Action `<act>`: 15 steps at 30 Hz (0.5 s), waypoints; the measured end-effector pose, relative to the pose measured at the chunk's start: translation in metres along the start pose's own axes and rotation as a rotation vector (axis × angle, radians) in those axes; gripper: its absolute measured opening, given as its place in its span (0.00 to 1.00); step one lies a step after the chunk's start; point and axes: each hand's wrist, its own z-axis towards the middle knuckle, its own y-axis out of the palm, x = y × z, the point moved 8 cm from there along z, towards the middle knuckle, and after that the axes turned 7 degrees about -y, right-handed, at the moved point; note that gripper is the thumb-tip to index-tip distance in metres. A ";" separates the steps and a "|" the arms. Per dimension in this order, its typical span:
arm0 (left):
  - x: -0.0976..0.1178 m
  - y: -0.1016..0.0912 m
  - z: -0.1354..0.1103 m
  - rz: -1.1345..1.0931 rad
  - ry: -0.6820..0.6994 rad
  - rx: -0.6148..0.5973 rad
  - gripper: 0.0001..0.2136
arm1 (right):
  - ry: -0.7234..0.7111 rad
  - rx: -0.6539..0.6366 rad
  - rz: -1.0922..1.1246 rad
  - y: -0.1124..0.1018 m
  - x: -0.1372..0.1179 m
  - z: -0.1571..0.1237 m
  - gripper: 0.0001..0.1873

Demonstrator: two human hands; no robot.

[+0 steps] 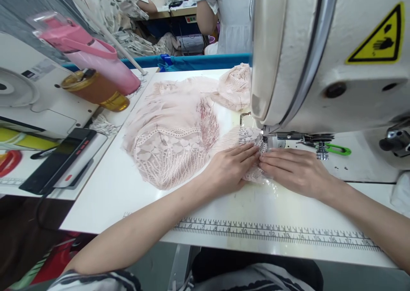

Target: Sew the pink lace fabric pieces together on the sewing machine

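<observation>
Pale pink lace fabric (169,154) lies on the white sewing table, and part of it reaches under the needle area of the sewing machine (265,134). My left hand (233,165) lies flat on that lace just left of the presser foot, fingers stretched out. From the other side, my right hand (296,169) rests with its fingers straight and side by side, fingertips on the lace close to my left fingertips. Its thumb is hidden. Below the hands, a little of the lace shows between them. The needle itself is hard to make out.
A pink bottle (102,62), an amber cup (99,90) and a black box-shaped device (59,161) stand at left. Bunched lace (235,86) lies behind the needle area. A printed ruler (272,233) runs along the front edge. Green snips-like handle (338,149) lies right. Other people are beyond.
</observation>
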 end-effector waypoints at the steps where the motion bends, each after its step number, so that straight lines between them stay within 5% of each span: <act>1: -0.001 0.000 0.000 0.001 -0.007 0.002 0.20 | 0.016 -0.013 0.016 0.001 0.001 0.000 0.14; 15: 0.001 0.006 0.001 0.072 -0.052 -0.052 0.24 | 0.126 -0.128 0.167 0.015 0.014 -0.009 0.19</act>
